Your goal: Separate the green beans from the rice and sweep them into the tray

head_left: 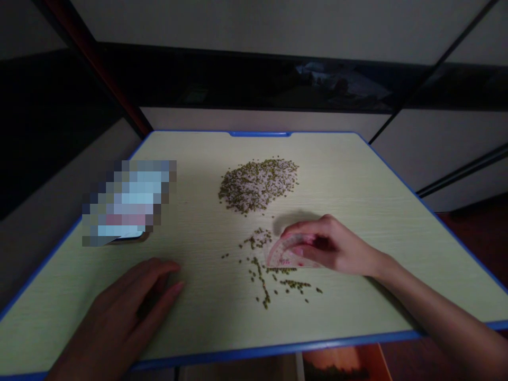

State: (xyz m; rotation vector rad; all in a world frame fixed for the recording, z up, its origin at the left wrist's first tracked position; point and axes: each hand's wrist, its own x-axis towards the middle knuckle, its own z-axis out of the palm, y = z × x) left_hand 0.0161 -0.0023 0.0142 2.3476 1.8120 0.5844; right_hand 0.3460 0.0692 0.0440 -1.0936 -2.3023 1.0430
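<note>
My right hand (325, 244) grips a clear protractor (283, 251) with pinkish markings, its fingers and thumb closed on the curved side. The protractor's straight edge is beside small green beans (296, 284), which lie scattered on the table toward me. A small cluster of beans mixed with pale grains (257, 239) is just left of the protractor. Farther back sits a larger heap of green beans and whitish grains (257, 184). At the left, my left hand (130, 304) rests near the tabletop with thumb and fingers apart, holding nothing.
The pale, wood-grained table (190, 301) has a blue rim. A phone-like device (130, 203), blurred out, is at its left side. Below the front edge stands an orange box (373, 360) with dark green contents. Light cabinet panels (257, 21) are behind the table.
</note>
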